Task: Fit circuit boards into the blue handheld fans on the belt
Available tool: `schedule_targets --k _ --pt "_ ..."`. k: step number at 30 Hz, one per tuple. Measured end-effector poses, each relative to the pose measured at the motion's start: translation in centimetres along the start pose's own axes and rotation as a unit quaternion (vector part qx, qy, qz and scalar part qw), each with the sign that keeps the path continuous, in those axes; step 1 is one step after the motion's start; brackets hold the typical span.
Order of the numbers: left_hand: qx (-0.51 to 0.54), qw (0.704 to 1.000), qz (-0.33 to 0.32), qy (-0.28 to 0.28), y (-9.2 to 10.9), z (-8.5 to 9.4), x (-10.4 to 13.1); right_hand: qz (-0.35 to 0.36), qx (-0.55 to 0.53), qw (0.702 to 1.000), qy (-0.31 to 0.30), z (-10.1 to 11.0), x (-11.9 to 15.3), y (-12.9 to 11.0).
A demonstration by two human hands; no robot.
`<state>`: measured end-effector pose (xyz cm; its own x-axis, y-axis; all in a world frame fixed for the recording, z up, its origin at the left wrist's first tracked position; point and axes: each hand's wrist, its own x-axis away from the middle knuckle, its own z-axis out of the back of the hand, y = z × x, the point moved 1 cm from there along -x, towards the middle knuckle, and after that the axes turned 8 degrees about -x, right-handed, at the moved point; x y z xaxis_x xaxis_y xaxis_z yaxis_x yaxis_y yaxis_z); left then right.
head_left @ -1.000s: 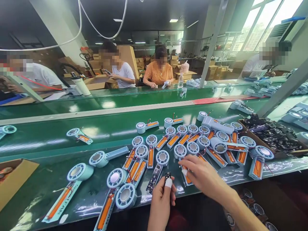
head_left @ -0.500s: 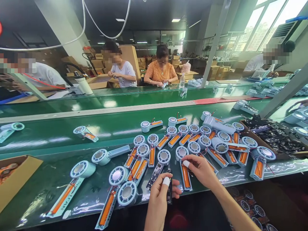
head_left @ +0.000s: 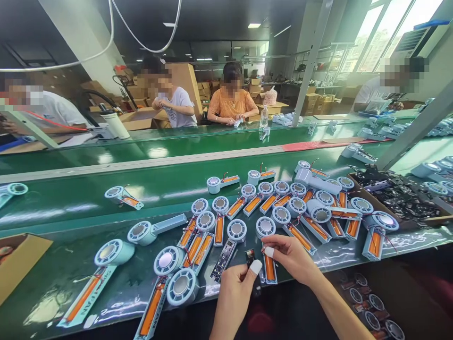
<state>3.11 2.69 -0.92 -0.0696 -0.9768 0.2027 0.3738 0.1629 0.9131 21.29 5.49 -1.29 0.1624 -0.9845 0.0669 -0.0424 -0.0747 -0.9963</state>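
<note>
My left hand (head_left: 239, 288) is closed on a narrow black circuit board (head_left: 251, 259), its thumb lying over the board near the bench edge. Close on its right, my right hand (head_left: 288, 257) has thumb and fingertips pinched over thin wires of a light-blue fan unit (head_left: 265, 226); the wires are too small to follow. An orange battery (head_left: 269, 270) lies in that unit's open handle. Another fan unit (head_left: 237, 230) with a dark circuit board (head_left: 223, 259) in its handle lies left of my hands.
Several fan units (head_left: 181, 286) spread over the green bench (head_left: 116, 293). At the right stands a carton (head_left: 428, 221) of black parts, at the left another carton (head_left: 24, 264). Across the belt sit several people; a slanted metal post (head_left: 417, 127) rises at the right.
The view has shifted slightly. My left hand has turned with the black board, its thumb now higher, and my right fingertips have come down closer to the board.
</note>
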Motion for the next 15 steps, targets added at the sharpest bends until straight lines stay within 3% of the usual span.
schedule_targets --k 5,10,15 --pt "-0.062 0.995 -0.051 0.066 0.2 0.4 0.1 -0.016 0.006 0.999 -0.030 0.3 0.3 -0.4" --pt "-0.080 0.994 -0.059 0.052 -0.3 0.2 0.3 -0.011 0.028 0.999 -0.032 -0.2 0.8 -0.7" --pt "-0.006 0.998 -0.027 0.060 -0.3 -0.6 0.0 0.056 0.181 0.982 -0.011 -1.0 1.3 -1.4"
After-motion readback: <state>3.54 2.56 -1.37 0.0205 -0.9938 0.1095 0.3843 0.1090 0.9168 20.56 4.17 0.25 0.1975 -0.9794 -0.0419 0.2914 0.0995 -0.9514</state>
